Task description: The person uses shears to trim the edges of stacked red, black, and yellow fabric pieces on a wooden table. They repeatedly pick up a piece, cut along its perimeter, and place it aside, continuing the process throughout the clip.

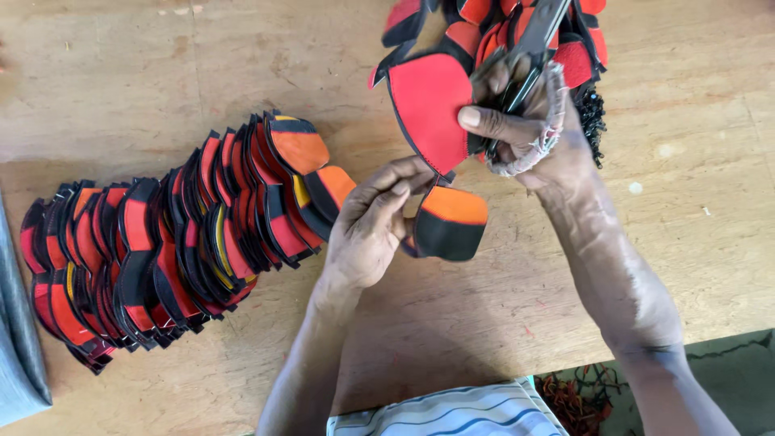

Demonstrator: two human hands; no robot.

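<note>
My left hand (373, 226) pinches an orange and black fabric piece (449, 221) at the middle of the wooden table (129, 73). It joins a red piece with black trim (428, 105) just above, part of a chain of sewn pieces (484, 32) running to the top edge. My right hand (525, 133) presses its thumb on the red piece and grips a pair of scissors (525, 48) with cloth-wrapped handles, blades pointing up.
A long fanned row of cut red, orange and black pieces (161, 242) lies on the table at the left. Grey cloth (20, 355) shows at the left edge. Striped clothing (452, 412) and thread scraps (581, 400) sit below the table's near edge.
</note>
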